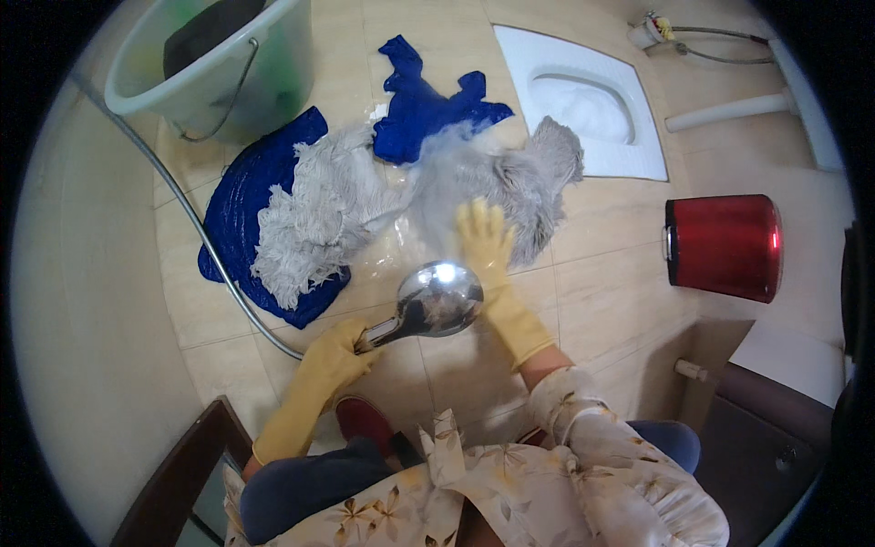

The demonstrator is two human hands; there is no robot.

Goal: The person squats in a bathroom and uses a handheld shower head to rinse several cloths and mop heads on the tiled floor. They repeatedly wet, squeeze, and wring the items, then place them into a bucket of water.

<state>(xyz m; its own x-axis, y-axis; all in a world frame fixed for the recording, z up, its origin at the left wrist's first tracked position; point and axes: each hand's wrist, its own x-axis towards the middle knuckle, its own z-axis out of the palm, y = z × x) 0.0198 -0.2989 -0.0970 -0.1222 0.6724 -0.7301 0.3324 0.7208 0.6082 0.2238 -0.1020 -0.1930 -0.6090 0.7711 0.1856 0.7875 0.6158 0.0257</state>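
Observation:
My left hand (331,359), in a yellow rubber glove, grips the handle of a chrome shower head (441,297). A mist of water hangs between the head and a wet, grey shaggy textile (523,198). At the near edge of that textile lies my gloved right hand (487,239), palm down with its fingers apart. Paler, stringy pile (321,205) spreads to the left, over a wet dark-blue piece (236,191). A second blue part (420,116) sticks out beyond the grey pile. Whether these are all one piece, I cannot tell.
A metal shower hose (181,198) crosses the left side. The translucent bucket (133,102) holding something dark stands at upper left. A white squat toilet (649,154) is set in the tiled floor (608,225). On the right are a red bin (724,247) and a dark cabinet (752,437).

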